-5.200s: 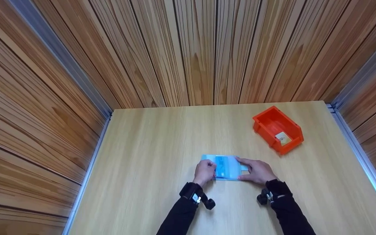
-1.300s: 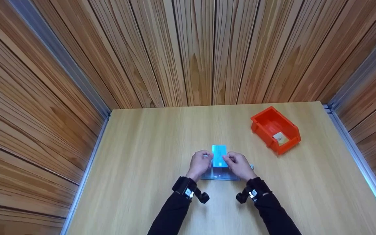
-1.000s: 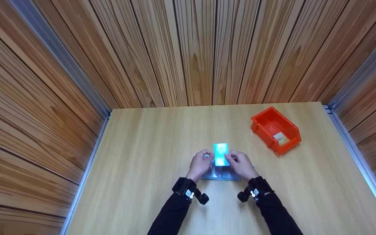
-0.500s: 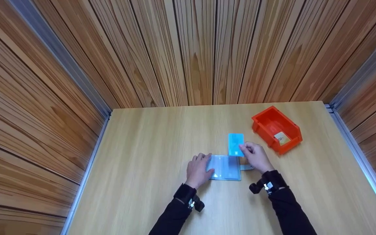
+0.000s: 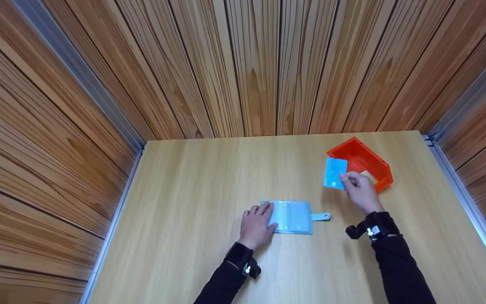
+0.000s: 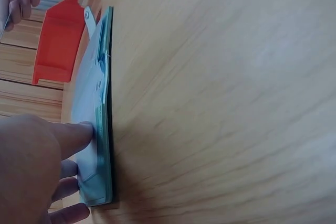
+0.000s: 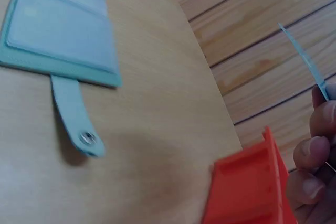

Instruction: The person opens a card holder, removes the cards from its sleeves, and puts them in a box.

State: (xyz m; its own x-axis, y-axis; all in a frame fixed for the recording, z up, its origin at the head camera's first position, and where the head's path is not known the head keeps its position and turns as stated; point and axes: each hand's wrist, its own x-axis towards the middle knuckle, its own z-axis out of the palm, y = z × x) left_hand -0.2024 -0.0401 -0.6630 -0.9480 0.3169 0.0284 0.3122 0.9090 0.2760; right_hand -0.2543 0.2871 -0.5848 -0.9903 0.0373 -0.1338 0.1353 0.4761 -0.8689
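A light-blue card holder (image 5: 293, 217) with clear plastic sleeves lies spread flat on the table. Its snap strap (image 7: 73, 114) sticks out to the right, with a metal snap near the tip. My left hand (image 5: 256, 226) rests on the holder's left side, fingers extended, thumb (image 6: 73, 137) at the near edge. Up and to the right, my right hand (image 5: 359, 190) pinches a blue card (image 5: 334, 172) by its right edge. Card and hand are raised in front of the orange bin (image 5: 380, 169), overlapping it in the head view. In the right wrist view the card appears nearly edge-on.
The orange bin stands at the back right of the wooden table (image 5: 192, 190), with a pale label inside, partly hidden by my right hand. Wood-plank walls (image 5: 255, 76) enclose the back and sides, with metal rails along the corners.
Both hands had been at the card over the holder. The left then let go and settled on the holder's left side; the right carried the card up and right to the bin.
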